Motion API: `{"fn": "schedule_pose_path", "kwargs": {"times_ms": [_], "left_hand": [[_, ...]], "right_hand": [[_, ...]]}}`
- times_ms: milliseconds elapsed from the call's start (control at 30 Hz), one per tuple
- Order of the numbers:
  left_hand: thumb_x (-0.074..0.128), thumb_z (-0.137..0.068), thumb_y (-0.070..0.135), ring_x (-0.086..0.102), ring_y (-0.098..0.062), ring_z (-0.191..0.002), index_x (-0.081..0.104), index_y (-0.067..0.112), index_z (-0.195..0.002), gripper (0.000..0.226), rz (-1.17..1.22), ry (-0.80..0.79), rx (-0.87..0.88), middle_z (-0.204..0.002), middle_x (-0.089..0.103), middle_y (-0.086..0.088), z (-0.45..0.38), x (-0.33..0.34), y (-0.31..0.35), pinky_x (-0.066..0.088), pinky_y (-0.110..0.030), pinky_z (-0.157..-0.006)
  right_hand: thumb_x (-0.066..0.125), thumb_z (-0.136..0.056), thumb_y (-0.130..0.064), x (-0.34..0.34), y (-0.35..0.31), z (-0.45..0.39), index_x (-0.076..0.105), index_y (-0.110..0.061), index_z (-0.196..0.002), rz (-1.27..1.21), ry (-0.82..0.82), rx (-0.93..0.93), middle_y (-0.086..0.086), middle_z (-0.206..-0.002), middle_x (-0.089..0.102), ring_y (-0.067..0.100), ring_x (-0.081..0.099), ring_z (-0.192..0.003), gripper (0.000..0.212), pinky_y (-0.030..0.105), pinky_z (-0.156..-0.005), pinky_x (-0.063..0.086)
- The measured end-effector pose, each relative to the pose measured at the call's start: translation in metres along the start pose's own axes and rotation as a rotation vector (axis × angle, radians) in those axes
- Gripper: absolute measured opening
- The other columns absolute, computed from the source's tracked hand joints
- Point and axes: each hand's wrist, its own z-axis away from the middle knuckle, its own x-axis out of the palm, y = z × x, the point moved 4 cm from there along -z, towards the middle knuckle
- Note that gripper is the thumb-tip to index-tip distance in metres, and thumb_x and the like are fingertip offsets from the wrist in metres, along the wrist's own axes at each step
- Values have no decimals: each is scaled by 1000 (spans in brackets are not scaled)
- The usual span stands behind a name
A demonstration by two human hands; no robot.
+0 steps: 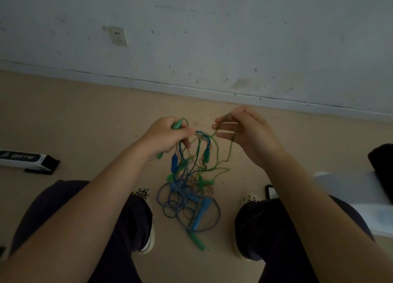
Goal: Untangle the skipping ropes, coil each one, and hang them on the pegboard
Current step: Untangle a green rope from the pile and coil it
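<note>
The left hand was curled around a green handle and a bunch of cords, held up over the floor between the person's knees. The right hand pinched a single green cord between thumb and fingertips, drawn a little to the side. Below both hands hung the tangle of skipping ropes, green, blue and pinkish strands knotted together, its lower loops and a blue handle lying on the floor between the shoes. The untangling step seemed to be in hand; nothing was coiled yet, and no pegboard was in view. The next move probably called for following the pinched green cord through the knot and easing it free without tightening the rest.
</note>
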Motion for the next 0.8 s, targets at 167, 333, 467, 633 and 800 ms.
{"fn": "schedule_pose_path", "kwargs": {"times_ms": [167,333,467,633,800], "left_hand": [[74,-85,42,43,-10,-47,73,22,-97,23,-79,-243,1,-59,62,6,6,22,-3,30,-22,-43],[75,-86,35,48,-14,-58,76,16,-90,19,-87,-92,18,-55,59,9,0,7,-1,34,-21,-46],[83,-78,36,52,3,-52,76,23,-87,17,-172,-158,26,-57,61,18,5,6,5,34,-14,-48],[82,-79,33,56,3,-57,72,22,-79,15,-253,-87,63,-65,65,13,4,8,5,38,-17,-54],[79,-83,34,56,7,-55,73,19,-76,18,-233,-29,90,-63,70,13,2,-1,2,39,-18,-57]], "right_hand": [[40,-103,-11,15,3,4,51,-6,-87,-70,-186,29,22,-95,69,38,68,-96,20,45,-90,56],[55,-99,-19,1,3,2,52,-5,-88,403,-38,23,12,-71,65,23,59,-60,18,33,-59,47],[70,-89,-31,-3,16,-1,48,-11,-97,657,30,96,4,-64,61,13,53,-50,30,27,-51,44],[76,-81,-42,12,22,2,60,-23,-103,1046,-169,84,-10,-69,49,3,43,-56,33,18,-53,34],[75,-82,-43,15,14,1,73,-20,-87,1250,-175,81,-13,-65,42,2,35,-57,23,19,-51,24]]}}
